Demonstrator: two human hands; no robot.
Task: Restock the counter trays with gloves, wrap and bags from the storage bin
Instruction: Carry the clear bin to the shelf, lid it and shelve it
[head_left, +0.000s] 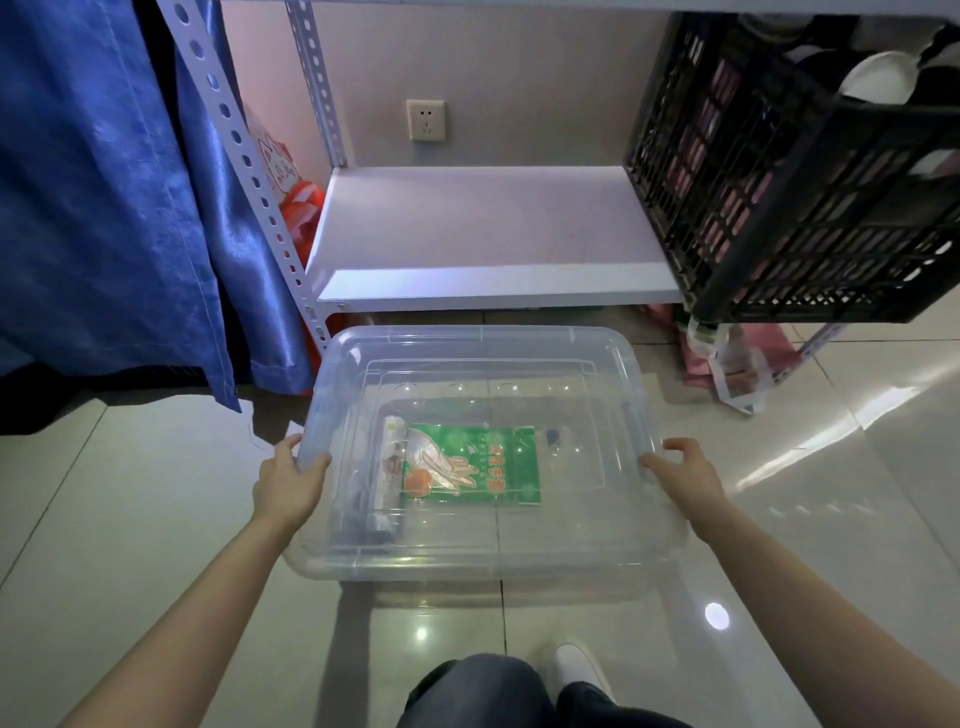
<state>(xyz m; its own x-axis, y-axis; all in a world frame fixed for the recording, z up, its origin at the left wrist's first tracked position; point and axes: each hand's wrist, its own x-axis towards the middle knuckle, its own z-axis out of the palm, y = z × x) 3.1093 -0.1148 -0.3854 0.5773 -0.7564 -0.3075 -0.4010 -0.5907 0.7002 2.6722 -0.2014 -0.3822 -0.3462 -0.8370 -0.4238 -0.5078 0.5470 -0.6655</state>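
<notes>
Left hand (288, 486) and right hand (680, 475) grip side rims of the bin (467, 564); an uneven lift could slide the glove pack (483, 465) and roll (388, 478) into a corner.

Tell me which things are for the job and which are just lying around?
For the job: clear bin, green glove packet, roll beside it, left hand, right hand, both holding the bin.
Just lying about: black crate, blue curtain, white shelf, wall socket.

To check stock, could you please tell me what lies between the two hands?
In the head view, the bin spans the gap from left hand to right hand; inside lie a glove pack and a roll.
</notes>
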